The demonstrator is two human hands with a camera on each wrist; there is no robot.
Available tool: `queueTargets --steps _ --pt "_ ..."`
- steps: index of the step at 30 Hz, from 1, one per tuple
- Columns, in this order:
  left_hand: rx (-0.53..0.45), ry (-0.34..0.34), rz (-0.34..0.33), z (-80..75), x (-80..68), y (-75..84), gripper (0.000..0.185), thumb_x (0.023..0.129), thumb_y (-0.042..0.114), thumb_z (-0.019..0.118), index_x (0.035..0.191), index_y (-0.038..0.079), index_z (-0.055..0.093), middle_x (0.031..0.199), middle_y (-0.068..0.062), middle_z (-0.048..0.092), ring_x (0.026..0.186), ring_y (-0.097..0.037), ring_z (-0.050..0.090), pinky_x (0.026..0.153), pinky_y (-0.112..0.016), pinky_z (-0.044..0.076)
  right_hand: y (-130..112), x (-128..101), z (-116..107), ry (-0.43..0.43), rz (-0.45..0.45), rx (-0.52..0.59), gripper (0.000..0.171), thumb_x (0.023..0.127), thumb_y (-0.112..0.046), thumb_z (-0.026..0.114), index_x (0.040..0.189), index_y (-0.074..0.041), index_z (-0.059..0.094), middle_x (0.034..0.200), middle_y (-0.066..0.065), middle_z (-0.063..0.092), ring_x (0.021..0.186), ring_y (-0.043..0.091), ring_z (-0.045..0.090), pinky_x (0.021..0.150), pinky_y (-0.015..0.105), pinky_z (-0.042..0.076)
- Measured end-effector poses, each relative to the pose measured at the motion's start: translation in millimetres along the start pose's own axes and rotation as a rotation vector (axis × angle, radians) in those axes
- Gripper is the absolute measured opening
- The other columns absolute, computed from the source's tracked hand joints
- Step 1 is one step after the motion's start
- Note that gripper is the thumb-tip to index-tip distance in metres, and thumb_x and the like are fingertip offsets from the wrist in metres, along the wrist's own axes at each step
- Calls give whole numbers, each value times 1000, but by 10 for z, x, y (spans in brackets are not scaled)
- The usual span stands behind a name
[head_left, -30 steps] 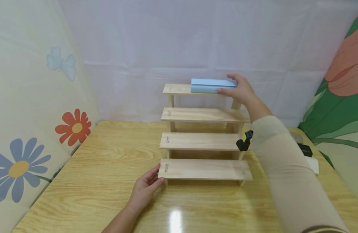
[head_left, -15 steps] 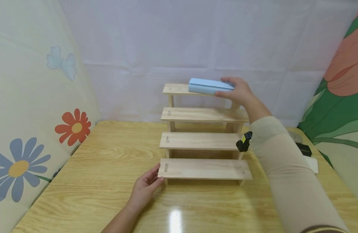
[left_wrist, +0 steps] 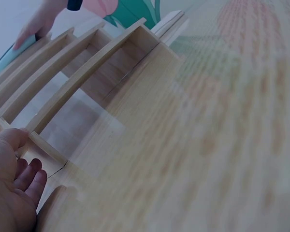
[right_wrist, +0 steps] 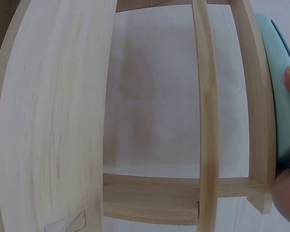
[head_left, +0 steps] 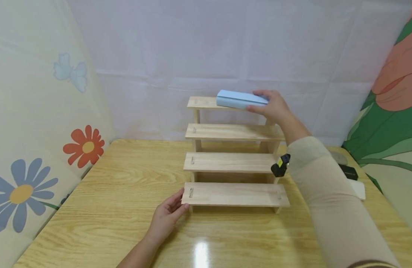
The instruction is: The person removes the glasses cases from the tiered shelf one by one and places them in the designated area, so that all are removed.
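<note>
A long light blue glasses case (head_left: 240,99) lies along the top board of a tiered wooden display stand (head_left: 236,195), slightly aslant to the board's edge. My right hand (head_left: 272,107) grips its right end, thumb in front and fingers behind. In the right wrist view the blue case (right_wrist: 279,82) shows beside the top board, with part of the hand at the frame's edge. Low on the left, my left hand (head_left: 167,215) holds the end of the bottom board. In the left wrist view the thumb of the left hand (left_wrist: 12,179) touches that board's corner, other fingers bent below.
A grey rounded object (head_left: 338,158), a black box (head_left: 348,172) and a white item (head_left: 358,189) lie on the wooden table (head_left: 132,167) at the right, partly behind the sleeve. A white cloth backdrop (head_left: 165,44) hangs behind the stand.
My right hand has shifted the glasses case a little to the left and turned it slightly, its right end coming forward. The left hand has stayed on the bottom board.
</note>
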State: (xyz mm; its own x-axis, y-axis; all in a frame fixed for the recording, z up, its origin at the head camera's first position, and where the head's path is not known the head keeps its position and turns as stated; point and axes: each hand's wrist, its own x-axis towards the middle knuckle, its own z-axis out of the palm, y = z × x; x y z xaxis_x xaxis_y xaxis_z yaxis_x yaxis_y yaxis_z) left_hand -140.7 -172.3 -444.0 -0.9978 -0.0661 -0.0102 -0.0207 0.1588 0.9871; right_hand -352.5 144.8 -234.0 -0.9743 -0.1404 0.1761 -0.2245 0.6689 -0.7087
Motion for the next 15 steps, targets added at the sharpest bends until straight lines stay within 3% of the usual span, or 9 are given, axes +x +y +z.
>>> queueTargets --steps 4,11,15 --pt "0 4 5 0 -2 0 53 91 2 65 141 -2 48 142 -19 54 116 -24 61 88 -17 54 16 -15 -4 26 0 -3 71 84 -41 76 146 -21 47 155 15 33 136 34 36 116 49 32" --pt "1 5 18 -5 -8 -5 53 91 2 66 141 -3 48 141 -21 54 105 -6 62 87 -16 54 43 -58 -52 50 -5 3 72 84 -45 75 146 -21 47 155 13 35 136 33 38 115 50 33" --pt "0 3 21 -7 0 -14 54 91 2 66 141 -3 48 141 -21 54 105 -6 62 87 -16 54 59 -98 -99 59 -11 -10 75 83 -47 76 146 -21 47 155 13 34 136 34 37 115 52 33"
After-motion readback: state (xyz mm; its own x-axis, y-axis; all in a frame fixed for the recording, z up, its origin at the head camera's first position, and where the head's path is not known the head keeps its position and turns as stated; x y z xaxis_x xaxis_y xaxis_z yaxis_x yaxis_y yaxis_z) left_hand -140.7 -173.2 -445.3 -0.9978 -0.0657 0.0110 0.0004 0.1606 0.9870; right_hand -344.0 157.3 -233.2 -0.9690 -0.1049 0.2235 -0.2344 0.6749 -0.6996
